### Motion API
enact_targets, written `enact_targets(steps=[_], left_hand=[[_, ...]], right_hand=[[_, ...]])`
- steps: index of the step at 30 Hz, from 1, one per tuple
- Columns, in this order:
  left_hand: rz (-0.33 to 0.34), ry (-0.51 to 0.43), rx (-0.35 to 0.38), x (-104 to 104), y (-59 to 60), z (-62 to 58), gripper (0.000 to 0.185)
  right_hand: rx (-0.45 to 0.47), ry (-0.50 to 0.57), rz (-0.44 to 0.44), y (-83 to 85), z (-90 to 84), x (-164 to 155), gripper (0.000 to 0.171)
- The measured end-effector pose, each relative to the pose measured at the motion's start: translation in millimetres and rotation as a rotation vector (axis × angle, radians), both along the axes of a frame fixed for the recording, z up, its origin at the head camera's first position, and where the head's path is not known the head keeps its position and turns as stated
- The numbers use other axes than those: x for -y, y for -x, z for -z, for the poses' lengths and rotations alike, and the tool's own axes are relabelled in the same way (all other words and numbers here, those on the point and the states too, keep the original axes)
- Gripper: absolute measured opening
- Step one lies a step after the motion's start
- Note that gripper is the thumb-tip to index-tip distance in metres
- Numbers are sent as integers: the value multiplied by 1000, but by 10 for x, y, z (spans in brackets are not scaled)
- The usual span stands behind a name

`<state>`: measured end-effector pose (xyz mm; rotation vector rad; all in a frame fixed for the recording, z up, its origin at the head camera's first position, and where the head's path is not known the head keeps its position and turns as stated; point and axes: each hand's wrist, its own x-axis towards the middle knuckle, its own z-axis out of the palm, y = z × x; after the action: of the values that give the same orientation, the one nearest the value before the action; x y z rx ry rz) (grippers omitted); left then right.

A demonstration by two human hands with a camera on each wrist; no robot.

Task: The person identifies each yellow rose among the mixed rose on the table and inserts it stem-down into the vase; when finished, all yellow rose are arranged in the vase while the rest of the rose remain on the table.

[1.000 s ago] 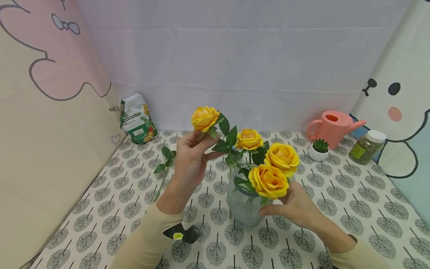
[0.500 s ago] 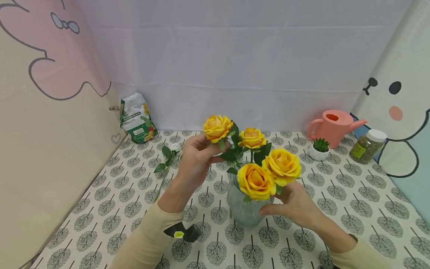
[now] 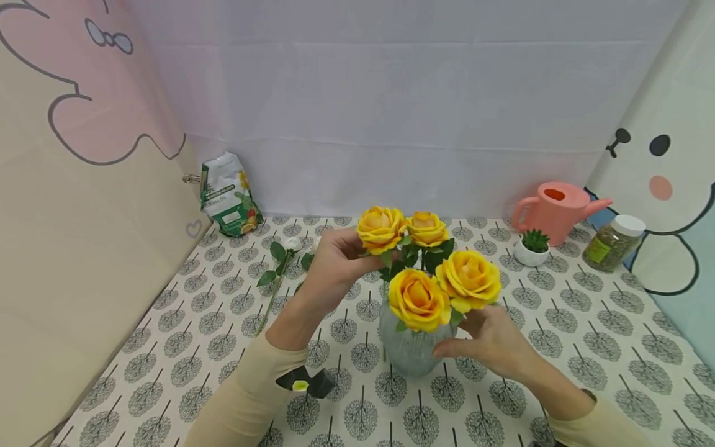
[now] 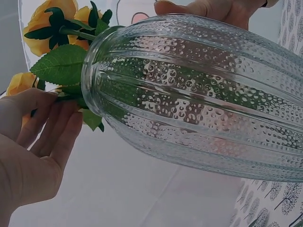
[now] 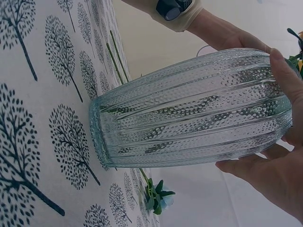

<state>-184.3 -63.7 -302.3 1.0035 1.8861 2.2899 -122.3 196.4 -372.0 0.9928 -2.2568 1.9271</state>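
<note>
A ribbed, bubbled glass vase (image 3: 413, 354) stands upright on the tablecloth, with yellow roses in its mouth. My left hand (image 3: 332, 267) pinches one yellow rose (image 3: 381, 230) by the stem just under its bloom, at the vase's back left. Close beside it is a second yellow rose (image 3: 427, 229); two more, a front rose (image 3: 419, 299) and a right rose (image 3: 469, 280), lean toward me. Around the vase's right side, my right hand (image 3: 491, 338) holds the glass with thumb and fingers spread about it. In the left wrist view, green leaves (image 4: 61, 66) crowd the rim (image 4: 90, 71).
On the left lies a white rose (image 3: 292, 244) with a long stem, and another pale bloom is partly behind my left hand. A printed bag (image 3: 229, 197) leans at the back left. At the back right stand a pink watering can (image 3: 558, 214), a potted succulent (image 3: 532, 248) and a lidded jar (image 3: 613, 244).
My left hand has moved right and down with its rose, bringing the bloom beside the back one. The front rose has shifted left. My right hand has stayed on the vase.
</note>
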Motion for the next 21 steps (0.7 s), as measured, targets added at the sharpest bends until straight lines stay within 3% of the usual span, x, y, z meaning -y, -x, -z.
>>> enact_targets(steps=[10,16,21], left_hand=[[66,65,27,1,46,62,32],[46,117,21,10,80,84,44],[89,141,0,16,122,108,52]], right_hand=[[30,49,-27,9,-10,10,94],[34,63,-44,20,-20,17,98],[33,66,-45,24,-22,15,100]])
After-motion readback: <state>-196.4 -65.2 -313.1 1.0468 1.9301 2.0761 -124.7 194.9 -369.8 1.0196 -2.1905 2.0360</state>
